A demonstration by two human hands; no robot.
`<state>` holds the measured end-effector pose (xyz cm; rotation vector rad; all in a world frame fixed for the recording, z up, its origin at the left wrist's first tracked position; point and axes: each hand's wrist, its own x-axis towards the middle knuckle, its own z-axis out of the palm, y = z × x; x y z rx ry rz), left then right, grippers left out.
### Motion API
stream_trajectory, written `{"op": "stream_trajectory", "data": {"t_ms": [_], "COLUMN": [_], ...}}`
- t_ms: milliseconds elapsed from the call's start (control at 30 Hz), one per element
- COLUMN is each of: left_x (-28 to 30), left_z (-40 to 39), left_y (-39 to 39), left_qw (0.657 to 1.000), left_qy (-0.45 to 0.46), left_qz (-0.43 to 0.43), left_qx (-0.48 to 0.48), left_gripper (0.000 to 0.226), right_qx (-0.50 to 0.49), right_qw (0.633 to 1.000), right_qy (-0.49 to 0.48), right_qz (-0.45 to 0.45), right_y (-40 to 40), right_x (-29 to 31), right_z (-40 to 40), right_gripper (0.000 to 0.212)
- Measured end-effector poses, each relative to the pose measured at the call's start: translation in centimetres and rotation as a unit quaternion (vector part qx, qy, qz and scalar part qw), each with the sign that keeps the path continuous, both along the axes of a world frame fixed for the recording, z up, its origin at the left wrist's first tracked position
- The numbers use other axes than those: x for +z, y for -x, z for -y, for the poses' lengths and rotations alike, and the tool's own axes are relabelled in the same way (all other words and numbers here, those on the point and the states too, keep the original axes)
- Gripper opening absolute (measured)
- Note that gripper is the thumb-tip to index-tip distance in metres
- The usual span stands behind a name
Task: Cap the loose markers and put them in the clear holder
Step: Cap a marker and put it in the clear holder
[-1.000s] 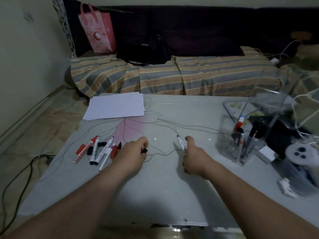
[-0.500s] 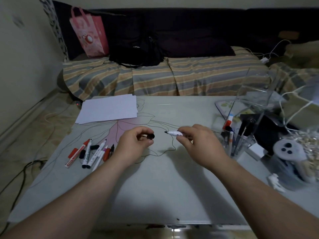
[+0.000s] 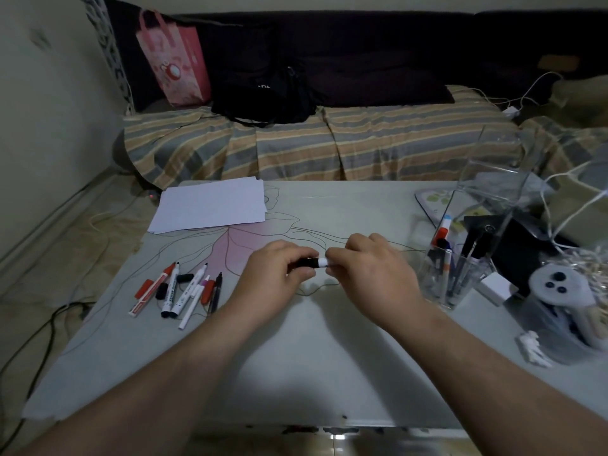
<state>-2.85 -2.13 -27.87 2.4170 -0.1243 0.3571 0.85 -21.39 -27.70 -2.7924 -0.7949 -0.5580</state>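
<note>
A: While the left hand [image 3: 279, 269] pinches the black cap [image 3: 304, 262] and the right hand [image 3: 371, 271] pinches the white marker [image 3: 323, 262], what step would you call this?

B: The capping step, I'd judge. Cap and barrel meet end to end just above the table [image 3: 296, 373], between the two sets of curled fingers. Whether the cap is fully seated, I cannot tell.

A: And next?

B: Probably a firm push along the marker's axis, then a carry to the right, tip down into the clear holder [image 3: 460, 268], which stands near the right hand and already holds several pens.

A: What's left?

B: The loose markers [image 3: 184, 291] lie in a cluster to the left, with a loose black cap [image 3: 185, 277] and red caps among them. Beyond them is a stack of white paper [image 3: 210, 205], then a striped sofa [image 3: 329, 149].
</note>
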Motion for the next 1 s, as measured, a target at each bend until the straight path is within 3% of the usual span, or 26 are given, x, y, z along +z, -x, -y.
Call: {"op": "stream_trajectory", "data": {"t_ms": [300,500,600,733,800,867,1000], "left_x": [0.5,0.6,0.2,0.7,1.3,1.8,1.7], "left_z": [0.8,1.0,1.4,1.9,2.6,3.8,6.7], "left_y": [-0.3,-0.6,-0.7,-1.0,-0.8,-0.4,-0.6], "left_qw": [0.991,0.991,0.991,0.990,0.994,0.997,0.939], "left_qy": [-0.099,-0.091,-0.105,-0.107,-0.067,0.052,0.329], "left_qz": [0.085,0.089,0.069,0.043,0.015,-0.032,-0.098], "left_qx": [-0.024,-0.030,-0.038,-0.085,-0.083,-0.046,0.002], "left_gripper": [0.007,0.007,0.005,0.009,0.010,0.019,0.026], "right_qx": [0.008,0.010,0.000,0.001,0.023,0.050,0.077], "right_qw": [0.999,0.997,0.989,0.934,0.914,0.898,0.832], "right_qy": [-0.030,-0.071,-0.107,-0.218,-0.215,-0.210,-0.305], "right_qz": [0.015,-0.029,-0.099,-0.283,-0.344,-0.384,-0.456], "right_y": [0.0,0.2,0.5,0.7,0.4,0.3,1.5], "right_x": [0.1,-0.3,-0.8,0.3,1.9,3.4,4.2], "right_z": [-0.6,-0.8,-0.2,1.0,2.3,3.7,5.5], "right_gripper": [0.033,0.042,0.031,0.017,0.008,0.008,0.037]}}
